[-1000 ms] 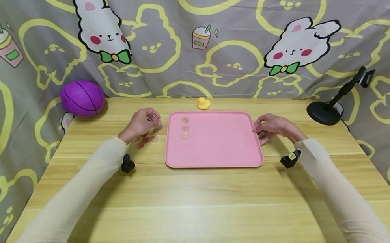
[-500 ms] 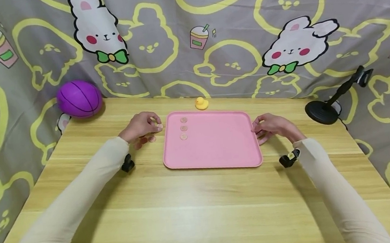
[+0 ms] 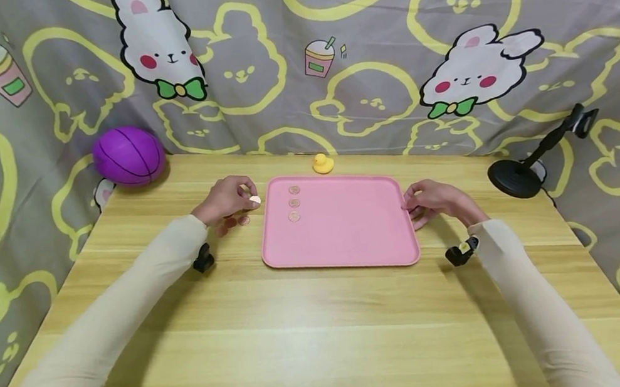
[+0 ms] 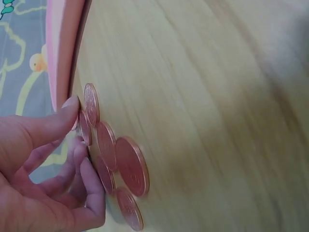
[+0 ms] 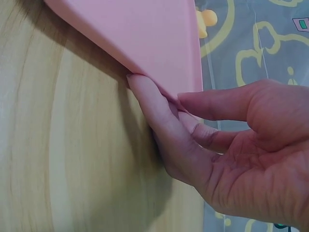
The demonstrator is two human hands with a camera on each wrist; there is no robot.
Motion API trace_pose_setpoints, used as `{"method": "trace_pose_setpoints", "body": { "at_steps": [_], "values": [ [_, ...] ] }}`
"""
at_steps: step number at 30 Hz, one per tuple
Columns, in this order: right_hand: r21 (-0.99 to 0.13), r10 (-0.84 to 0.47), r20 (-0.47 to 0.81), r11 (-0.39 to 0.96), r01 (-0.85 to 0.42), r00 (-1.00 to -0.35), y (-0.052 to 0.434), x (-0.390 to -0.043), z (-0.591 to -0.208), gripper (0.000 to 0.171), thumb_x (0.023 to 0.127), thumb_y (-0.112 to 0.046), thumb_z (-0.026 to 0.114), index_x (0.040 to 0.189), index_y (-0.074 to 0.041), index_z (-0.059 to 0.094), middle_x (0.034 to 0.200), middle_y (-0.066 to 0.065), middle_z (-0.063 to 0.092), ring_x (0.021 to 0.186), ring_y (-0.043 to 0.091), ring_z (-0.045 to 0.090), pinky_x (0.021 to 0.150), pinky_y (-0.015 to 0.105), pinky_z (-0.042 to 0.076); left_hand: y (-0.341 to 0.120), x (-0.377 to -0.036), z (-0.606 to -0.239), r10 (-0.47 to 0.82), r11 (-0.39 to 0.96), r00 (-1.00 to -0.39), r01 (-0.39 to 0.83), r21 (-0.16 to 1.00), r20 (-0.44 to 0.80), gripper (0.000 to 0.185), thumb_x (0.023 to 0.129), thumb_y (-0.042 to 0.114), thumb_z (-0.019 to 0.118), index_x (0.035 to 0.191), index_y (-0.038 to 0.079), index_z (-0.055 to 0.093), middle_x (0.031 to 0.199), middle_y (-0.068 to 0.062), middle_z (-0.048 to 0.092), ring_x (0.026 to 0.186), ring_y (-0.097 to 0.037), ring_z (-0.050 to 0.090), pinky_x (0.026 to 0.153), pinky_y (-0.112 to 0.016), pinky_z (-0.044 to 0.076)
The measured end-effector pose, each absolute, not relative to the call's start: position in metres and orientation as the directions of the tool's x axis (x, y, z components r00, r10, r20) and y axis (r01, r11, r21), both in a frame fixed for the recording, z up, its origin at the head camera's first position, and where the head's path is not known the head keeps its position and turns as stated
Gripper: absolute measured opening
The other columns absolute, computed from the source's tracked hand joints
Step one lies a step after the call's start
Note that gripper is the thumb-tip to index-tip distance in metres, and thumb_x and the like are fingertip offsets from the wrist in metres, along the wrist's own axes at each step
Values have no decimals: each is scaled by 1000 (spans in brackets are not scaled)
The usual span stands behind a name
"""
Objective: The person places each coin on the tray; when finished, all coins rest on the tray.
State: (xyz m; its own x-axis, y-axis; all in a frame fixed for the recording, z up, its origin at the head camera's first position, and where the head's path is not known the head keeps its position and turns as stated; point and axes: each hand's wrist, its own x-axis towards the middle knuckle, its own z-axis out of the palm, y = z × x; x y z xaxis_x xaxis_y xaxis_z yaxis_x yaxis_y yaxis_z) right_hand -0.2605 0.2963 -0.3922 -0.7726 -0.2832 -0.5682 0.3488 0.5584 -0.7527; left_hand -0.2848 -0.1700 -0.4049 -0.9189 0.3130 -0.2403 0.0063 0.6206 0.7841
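Note:
My left hand (image 3: 224,197) pinches a coin (image 3: 255,200) between thumb and fingertips, just left of the pink tray (image 3: 348,233). In the left wrist view, several copper-coloured coins (image 4: 131,165) lie on the table under and beside the fingers, some overlapping. The pinched coin is mostly hidden there by the thumb. Three coins (image 3: 294,203) stand in a column on the left part of the tray. My right hand (image 3: 434,198) holds the tray's right edge, with the thumb (image 5: 212,104) at the rim and the fingers along its outer side.
A yellow toy duck (image 3: 322,164) sits behind the tray. At the back left lies a purple ball (image 3: 129,156); at the back right stands a black stand (image 3: 515,179). A patterned curtain (image 3: 256,117) hangs along the table's back edge.
The left hand has closed its fingertips on a coin beside the tray and turned it so that its face catches the light. The right hand and the tray stay put.

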Motion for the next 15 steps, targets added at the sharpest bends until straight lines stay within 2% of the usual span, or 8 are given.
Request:
{"method": "trace_pose_setpoints", "body": {
  "at_steps": [7,13,15],
  "values": [
    [-751,-274,-567,558,352,-777,298,-260,-394,21,107,-4,52,122,10,47,91,9,64,79,15,69,79,38,65,-173,-286,-408,315,599,-940,87,796,-135,12,99,9,73,103,-2,71,81,-18,74,51,-19,59,45,-25,38],
    [-752,-288,-565,565,339,-773,296,-261,-393,19,107,-3,52,120,9,46,91,9,64,80,16,68,78,38,65,-175,-286,-408,250,581,-965,79,810,-85,13,99,16,74,103,4,76,91,-16,75,42,-12,35,41,-27,32],
    [-752,-292,-566,567,337,-771,297,-260,-393,18,107,-3,52,119,9,46,92,9,64,80,16,68,78,38,65,-173,-284,-405,244,567,-966,74,821,-82,14,99,18,74,105,5,77,94,-17,75,44,-15,43,44,-29,38]
  ]
}}
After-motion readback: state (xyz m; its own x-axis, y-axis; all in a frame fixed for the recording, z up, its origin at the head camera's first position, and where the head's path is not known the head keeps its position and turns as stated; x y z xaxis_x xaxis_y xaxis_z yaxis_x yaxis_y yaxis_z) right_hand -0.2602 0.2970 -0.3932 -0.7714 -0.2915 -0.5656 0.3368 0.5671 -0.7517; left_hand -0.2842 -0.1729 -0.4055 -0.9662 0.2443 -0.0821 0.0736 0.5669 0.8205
